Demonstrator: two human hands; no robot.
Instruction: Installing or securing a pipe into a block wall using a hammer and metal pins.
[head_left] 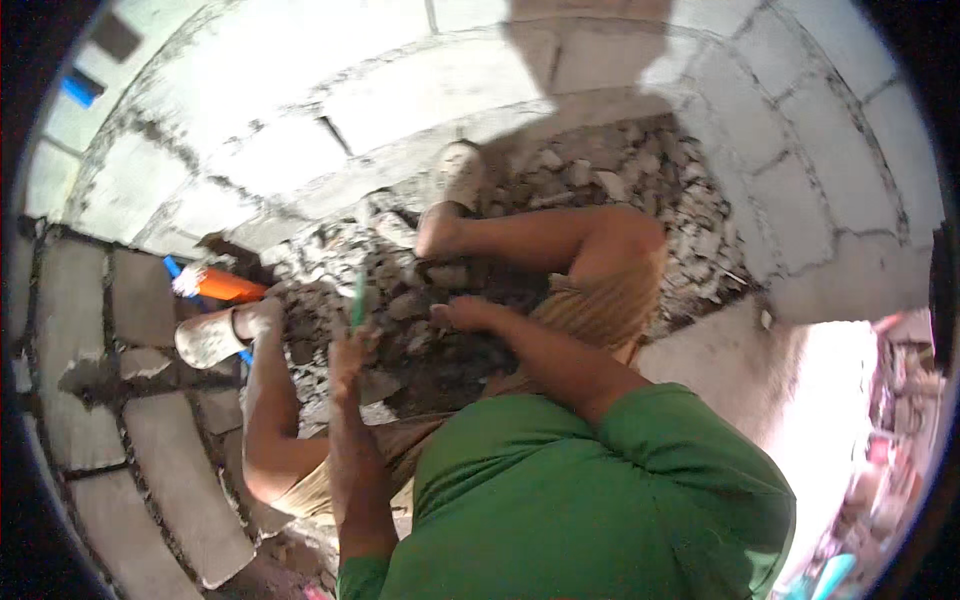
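Note:
My left hand [350,352] is closed round a thin, upright green stick-like thing [358,298], whose lower end the fingers hide. Grey rubble [410,305], made of broken lumps and chips, spreads beneath and around both hands. Right of it, my right hand [466,313] reaches low over the rubble with its fingers curled. Whatever those fingers hold, if anything, is hidden. Both my legs are bent around the heap, with one shoe [461,175] at its far edge and the other shoe [208,340] at its left.
An orange tube-like thing [228,286] lies by the left shoe, next to a blue strip [172,266]. Grey block walls [410,80] rise ahead and to the right [830,170]; more blockwork [170,450] stands at the left. Colourful clutter [880,480] lies at the lower right.

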